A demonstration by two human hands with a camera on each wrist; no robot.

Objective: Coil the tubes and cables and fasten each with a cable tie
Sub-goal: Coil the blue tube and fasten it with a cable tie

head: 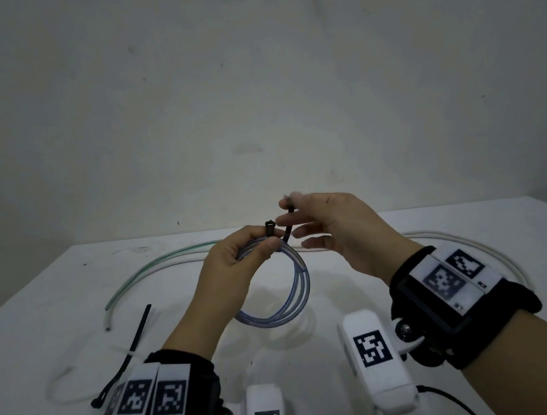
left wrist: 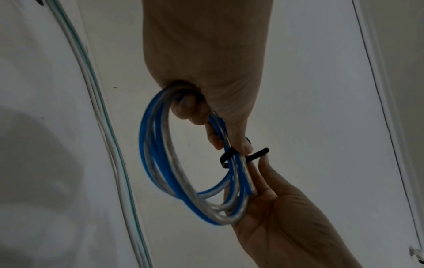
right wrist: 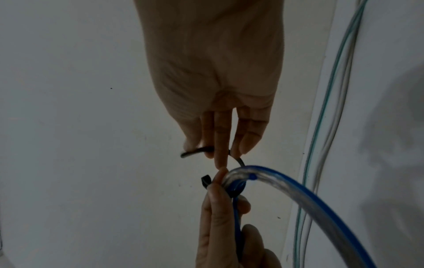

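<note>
The left hand (head: 237, 260) is curled round the top of a coiled blue-striped clear tube (head: 286, 295), held above the white table (head: 475, 234), the loop hanging toward 6 o'clock. At 2 o'clock from it, the right hand (head: 337, 234) pinches the tail of a black cable tie (head: 287, 229) passed round the coil, other fingers extended. A green-striped tube (head: 154, 261) lies at 10 o'clock, a spare black tie (head: 136, 338) at 8 o'clock.

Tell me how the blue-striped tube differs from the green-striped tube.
The blue-striped tube is coiled into loops; the green-striped tube lies uncoiled. The blue-striped tube is held in the left hand above the table; the green-striped tube rests on it. Both are clear with a coloured stripe.
</note>
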